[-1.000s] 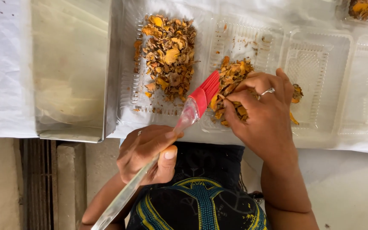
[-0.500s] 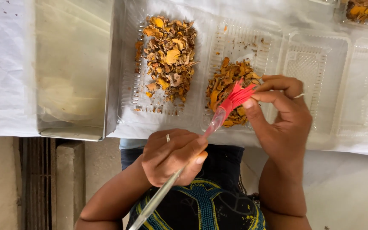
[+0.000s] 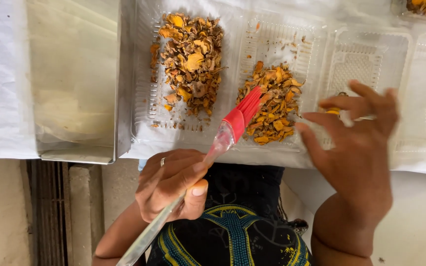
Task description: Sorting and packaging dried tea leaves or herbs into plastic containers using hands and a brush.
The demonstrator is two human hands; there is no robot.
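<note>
**Brush over the dried pieces, right hand blurred**

The left hand (image 3: 173, 184) is clenched around a brush (image 3: 208, 157) with a clear handle; its lower end runs out of the bottom edge of view. The red bristles touch the smaller orange pile (image 3: 272, 106) near the front edge of the clear plastic tray (image 3: 292, 39). The right hand (image 3: 356, 148) hovers with fingers spread, grasping nothing, motion-blurred and hiding part of the tray. A larger pile (image 3: 191, 59) lies toward the tray's left edge.

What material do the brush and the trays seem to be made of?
Brush: red bristles look like silicone, smooth and matte; the handle seems clear plastic, since it is see-through. Trays: probably thin clear plastic, glossy, with moulded ribs.
</note>
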